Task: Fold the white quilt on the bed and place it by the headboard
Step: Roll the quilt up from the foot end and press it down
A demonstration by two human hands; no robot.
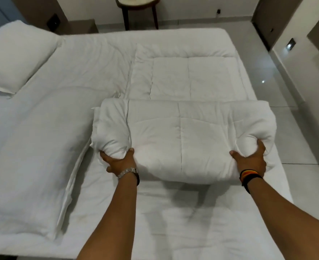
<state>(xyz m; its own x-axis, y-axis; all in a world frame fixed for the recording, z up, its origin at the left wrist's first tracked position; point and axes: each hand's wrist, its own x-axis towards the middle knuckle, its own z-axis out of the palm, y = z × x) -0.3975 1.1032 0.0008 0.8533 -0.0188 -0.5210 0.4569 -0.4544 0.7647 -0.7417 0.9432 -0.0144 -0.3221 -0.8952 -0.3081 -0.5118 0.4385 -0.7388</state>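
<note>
Head view: folded quilt (181, 139) lies near bed (155, 222) right edge; bare sheet surrounds it. Left hand (118, 160) and right hand (252, 160), arms extended, clench its near corners.

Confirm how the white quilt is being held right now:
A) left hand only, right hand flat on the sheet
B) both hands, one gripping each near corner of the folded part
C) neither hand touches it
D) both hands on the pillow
B: the left hand and right hand each clutch a bunched near corner of the folded white quilt, while the pillow lies untouched at the far left.
</note>
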